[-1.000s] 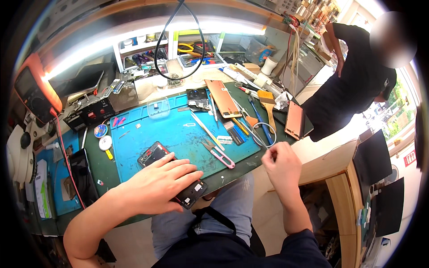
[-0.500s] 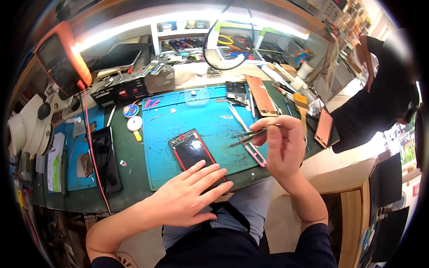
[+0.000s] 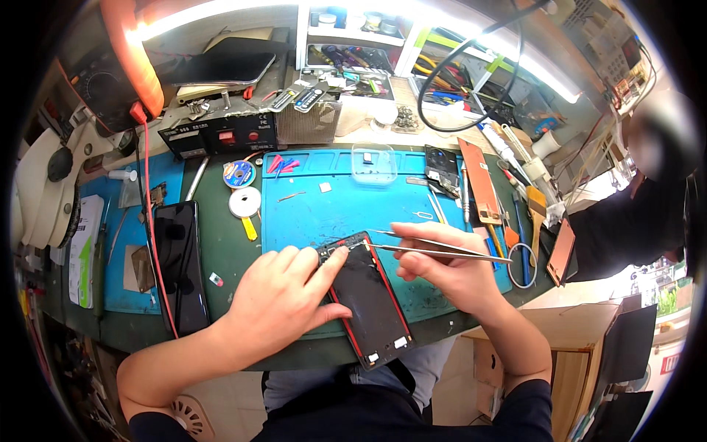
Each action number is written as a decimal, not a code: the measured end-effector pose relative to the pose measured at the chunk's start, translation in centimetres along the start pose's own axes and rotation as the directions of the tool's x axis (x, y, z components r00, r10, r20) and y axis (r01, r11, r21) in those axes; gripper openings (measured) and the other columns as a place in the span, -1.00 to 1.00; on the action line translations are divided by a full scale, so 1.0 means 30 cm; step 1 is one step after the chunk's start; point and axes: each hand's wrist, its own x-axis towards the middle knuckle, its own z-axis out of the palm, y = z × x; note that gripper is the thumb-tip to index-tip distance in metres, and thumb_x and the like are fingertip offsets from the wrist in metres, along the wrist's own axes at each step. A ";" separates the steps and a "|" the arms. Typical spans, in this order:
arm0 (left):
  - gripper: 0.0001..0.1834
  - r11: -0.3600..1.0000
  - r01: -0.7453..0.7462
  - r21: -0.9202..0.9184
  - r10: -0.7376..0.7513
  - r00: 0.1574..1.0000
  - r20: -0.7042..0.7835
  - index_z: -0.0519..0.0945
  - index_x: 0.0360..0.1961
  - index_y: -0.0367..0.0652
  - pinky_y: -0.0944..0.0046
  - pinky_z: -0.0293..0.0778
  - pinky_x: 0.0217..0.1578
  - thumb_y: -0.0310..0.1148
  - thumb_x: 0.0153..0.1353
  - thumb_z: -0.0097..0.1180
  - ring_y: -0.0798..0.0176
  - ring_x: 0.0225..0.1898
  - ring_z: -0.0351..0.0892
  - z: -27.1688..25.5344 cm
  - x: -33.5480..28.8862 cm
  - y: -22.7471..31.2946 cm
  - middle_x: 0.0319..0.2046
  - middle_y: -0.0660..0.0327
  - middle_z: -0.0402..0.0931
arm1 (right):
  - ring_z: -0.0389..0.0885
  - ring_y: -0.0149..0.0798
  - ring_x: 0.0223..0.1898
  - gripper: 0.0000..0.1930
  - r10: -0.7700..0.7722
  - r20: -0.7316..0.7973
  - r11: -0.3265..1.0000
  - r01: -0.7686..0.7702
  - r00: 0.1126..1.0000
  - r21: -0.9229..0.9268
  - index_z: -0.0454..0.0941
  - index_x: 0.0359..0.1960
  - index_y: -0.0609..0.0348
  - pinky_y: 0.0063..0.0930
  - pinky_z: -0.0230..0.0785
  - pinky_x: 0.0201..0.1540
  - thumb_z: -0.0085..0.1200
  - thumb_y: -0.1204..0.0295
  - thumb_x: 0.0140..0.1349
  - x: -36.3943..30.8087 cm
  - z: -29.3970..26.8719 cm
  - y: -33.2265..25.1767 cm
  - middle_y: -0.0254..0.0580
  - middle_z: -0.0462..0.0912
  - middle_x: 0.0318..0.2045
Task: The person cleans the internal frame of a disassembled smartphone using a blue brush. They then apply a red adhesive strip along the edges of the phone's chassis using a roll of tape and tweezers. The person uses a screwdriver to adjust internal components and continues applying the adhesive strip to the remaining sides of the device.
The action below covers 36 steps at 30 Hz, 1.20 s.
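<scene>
A black phone body with red edging (image 3: 374, 302) lies tilted at the front edge of the blue mat (image 3: 294, 221), its lower end reaching past it. My left hand (image 3: 283, 283) holds it from the left: the index fingertip presses near the top end and the thumb rests on the left side. The other fingers are bent at the upper left corner, partly hidden. In my right hand (image 3: 453, 272) are metal tweezers (image 3: 456, 252), pinched between thumb and fingers. Their tips are apart and point left over the phone's top end, beside my left index fingertip.
A dark phone (image 3: 180, 265) lies left, beside a red cable (image 3: 152, 221). Solder spools (image 3: 244, 201), a clear plastic box (image 3: 373, 164) and a copper-coloured panel (image 3: 480, 180) lie farther back. A brush (image 3: 536, 202) stands right. Another person in black (image 3: 626, 228) is at the right.
The phone body now lies farther right and nearer me. My left hand has shifted from resting flat on it to its top end, and the tweezers have come over that end.
</scene>
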 end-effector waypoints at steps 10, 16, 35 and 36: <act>-0.15 0.997 0.024 -0.077 -0.024 1.000 0.000 0.63 0.31 -0.22 0.17 0.32 -0.32 0.20 0.17 0.40 0.19 -0.34 0.41 0.023 -0.024 -0.024 -0.33 0.25 0.38 | 0.85 -0.20 0.00 -0.77 0.015 0.053 0.991 -0.022 0.998 0.128 0.74 0.10 0.40 -0.43 0.71 0.07 0.22 0.54 0.52 0.098 0.028 0.091 -0.02 0.79 -0.03; -0.15 0.996 0.039 -0.085 -0.038 0.999 0.019 0.64 0.30 -0.21 0.17 0.30 -0.31 0.23 0.19 0.39 0.20 -0.35 0.38 0.025 -0.023 -0.025 -0.33 0.27 0.38 | 0.85 -0.19 -0.01 -0.78 -0.043 0.071 0.994 0.036 0.997 0.102 0.74 0.09 0.41 -0.41 0.71 0.05 0.23 0.55 0.52 0.104 0.021 0.091 0.01 0.79 -0.03; -0.14 0.995 0.053 -0.090 -0.050 0.998 0.033 0.65 0.31 -0.20 0.17 0.29 -0.31 0.24 0.16 0.40 0.21 -0.34 0.37 0.021 -0.022 -0.022 -0.32 0.28 0.38 | 0.86 -0.18 -0.03 -0.78 -0.070 0.072 0.996 0.066 0.995 0.052 0.76 0.09 0.38 -0.42 0.70 0.02 0.24 0.57 0.49 0.104 0.020 0.093 0.01 0.79 -0.04; -0.14 0.995 0.053 -0.089 -0.050 0.998 0.033 0.65 0.31 -0.20 0.17 0.29 -0.31 0.24 0.16 0.40 0.21 -0.34 0.37 0.020 -0.022 -0.022 -0.32 0.28 0.38 | 0.86 -0.18 -0.03 -0.78 -0.074 0.072 0.996 0.070 0.995 0.052 0.76 0.09 0.38 -0.42 0.70 0.02 0.24 0.57 0.49 0.103 0.020 0.092 0.01 0.79 -0.04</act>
